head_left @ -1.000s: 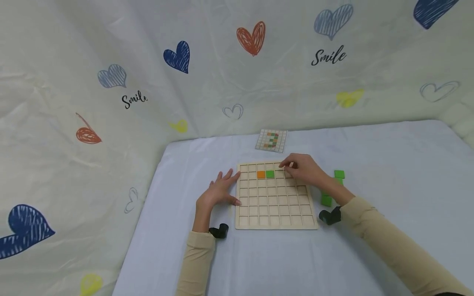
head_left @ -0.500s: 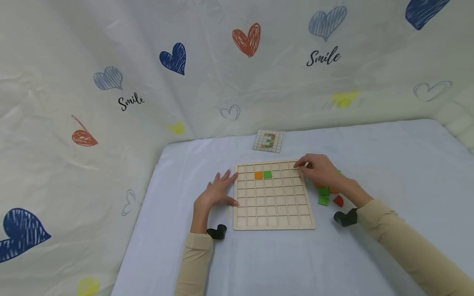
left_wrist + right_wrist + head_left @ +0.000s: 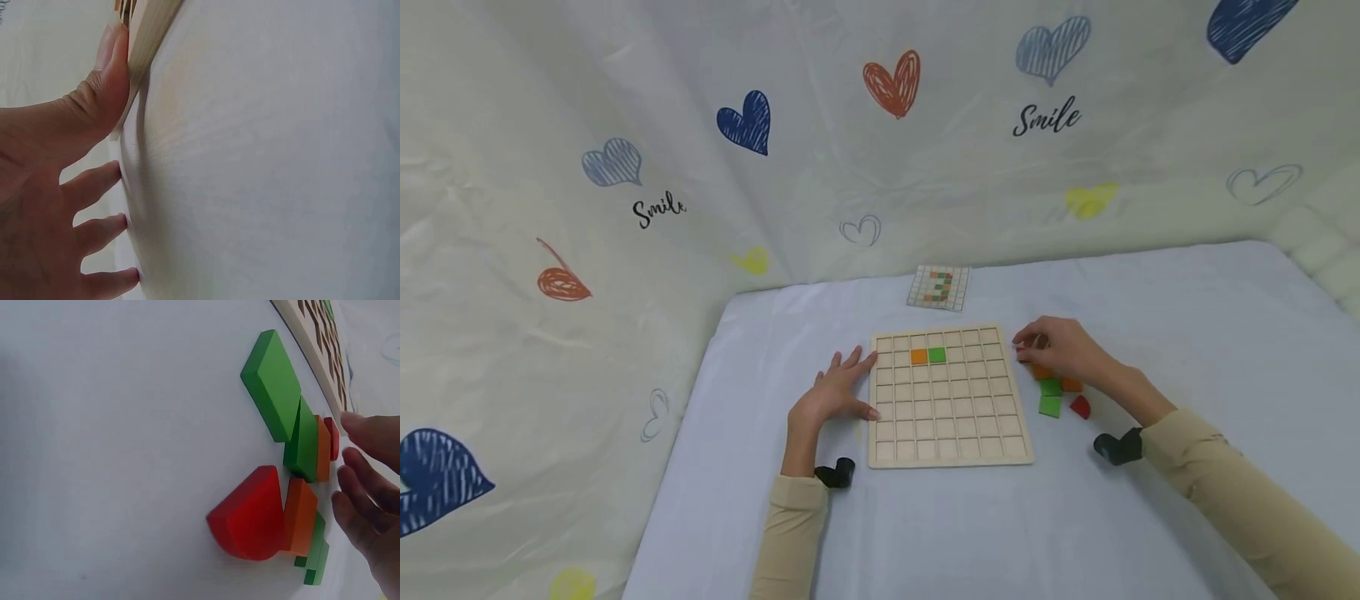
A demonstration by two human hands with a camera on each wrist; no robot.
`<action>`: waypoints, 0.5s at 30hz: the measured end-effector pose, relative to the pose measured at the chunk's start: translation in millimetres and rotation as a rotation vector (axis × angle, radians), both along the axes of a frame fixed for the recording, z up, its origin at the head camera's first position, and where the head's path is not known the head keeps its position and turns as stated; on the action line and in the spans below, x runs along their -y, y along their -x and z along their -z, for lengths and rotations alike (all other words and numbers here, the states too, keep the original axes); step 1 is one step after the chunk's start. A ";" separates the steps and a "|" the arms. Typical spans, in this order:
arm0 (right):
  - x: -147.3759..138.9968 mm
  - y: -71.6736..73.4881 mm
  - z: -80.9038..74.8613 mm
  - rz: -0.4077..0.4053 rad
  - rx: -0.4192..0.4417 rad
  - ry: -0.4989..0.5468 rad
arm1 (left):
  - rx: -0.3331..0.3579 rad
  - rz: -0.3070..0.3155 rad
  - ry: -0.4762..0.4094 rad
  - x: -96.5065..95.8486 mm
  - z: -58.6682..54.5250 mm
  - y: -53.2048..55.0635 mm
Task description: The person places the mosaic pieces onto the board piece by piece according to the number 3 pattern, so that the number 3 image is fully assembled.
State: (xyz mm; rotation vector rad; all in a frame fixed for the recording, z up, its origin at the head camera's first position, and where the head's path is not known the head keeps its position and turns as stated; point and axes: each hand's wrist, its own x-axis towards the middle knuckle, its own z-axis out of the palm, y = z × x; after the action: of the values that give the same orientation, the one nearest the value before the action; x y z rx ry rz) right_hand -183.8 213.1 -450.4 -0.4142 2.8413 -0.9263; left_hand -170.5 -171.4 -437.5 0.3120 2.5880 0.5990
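Note:
A wooden grid board (image 3: pixel 951 408) lies on the table, with an orange square tile (image 3: pixel 919 357) and a green square tile (image 3: pixel 937 355) side by side in its second row. My left hand (image 3: pixel 831 397) is spread at the board's left side; the left wrist view shows the thumb (image 3: pixel 112 62) against its edge. Just off the board's right edge, my right hand (image 3: pixel 1063 346) hovers with thumb and fingers bent, fingertips right at a small red piece (image 3: pixel 332 439). A gap shows between thumb and fingers in the right wrist view. The hand partly hides the loose pieces.
Loose green tiles (image 3: pixel 275 387), orange tiles (image 3: pixel 299 515) and a red quarter-round piece (image 3: pixel 250 519) lie right of the board. Behind the board is a card (image 3: pixel 938 287) printed with a coloured grid pattern. A heart-printed white cloth (image 3: pixel 820 167) hangs behind the table.
My right hand has moved right, from over the board's upper rows to the loose pieces beside it. My left hand stays at the board's edge. The head view has shifted slightly.

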 end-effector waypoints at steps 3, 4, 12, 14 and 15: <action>-1.0 1.0 3.9 -0.004 0.004 -0.026 | -0.002 0.000 0.001 0.7 1.3 -0.4; -1.4 1.2 4.9 -0.004 0.006 -0.032 | -0.003 0.000 0.000 0.7 1.5 -0.5; -1.1 0.9 5.2 0.000 0.029 -0.030 | -0.003 -0.003 0.003 1.0 1.7 0.2; -1.1 0.0 4.7 -0.002 0.031 -0.013 | -0.002 -0.002 0.000 0.9 1.4 0.0; -1.2 -0.3 4.6 0.000 0.029 -0.008 | 0.000 0.000 -0.001 0.8 1.1 -0.2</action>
State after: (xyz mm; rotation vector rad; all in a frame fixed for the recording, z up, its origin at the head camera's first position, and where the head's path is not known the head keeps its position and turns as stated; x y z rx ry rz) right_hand -183.5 214.2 -455.0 -0.3965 2.8176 -0.9129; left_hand -170.3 -172.2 -438.7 0.3117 2.5878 0.6006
